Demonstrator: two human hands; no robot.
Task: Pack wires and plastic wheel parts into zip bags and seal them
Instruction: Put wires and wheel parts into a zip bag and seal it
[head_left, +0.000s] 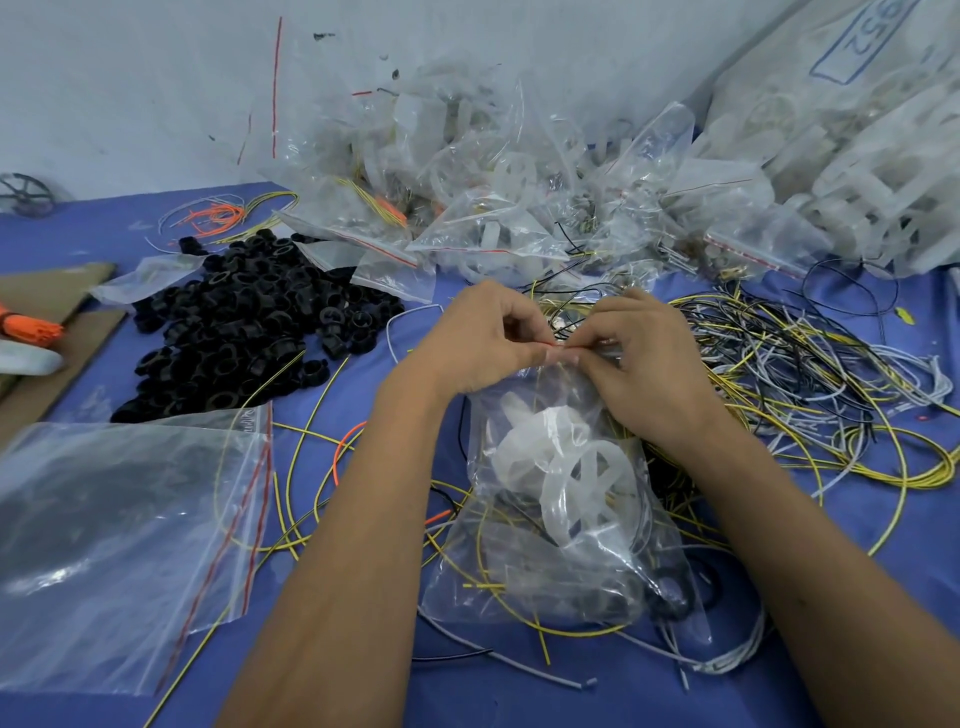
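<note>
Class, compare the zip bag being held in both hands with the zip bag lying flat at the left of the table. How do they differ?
The held bag bulges with white wheel parts and wires; the flat bag shows nothing inside. The left hand and right hand pinch the held bag's top; nothing touches the flat bag. The held bag is crumpled; the flat bag lies smooth. Both are clear plastic with a red zip line.

Blue table (363, 670) under loose wires (789, 374), black rings (234, 332), zip bags (119, 545).
</note>
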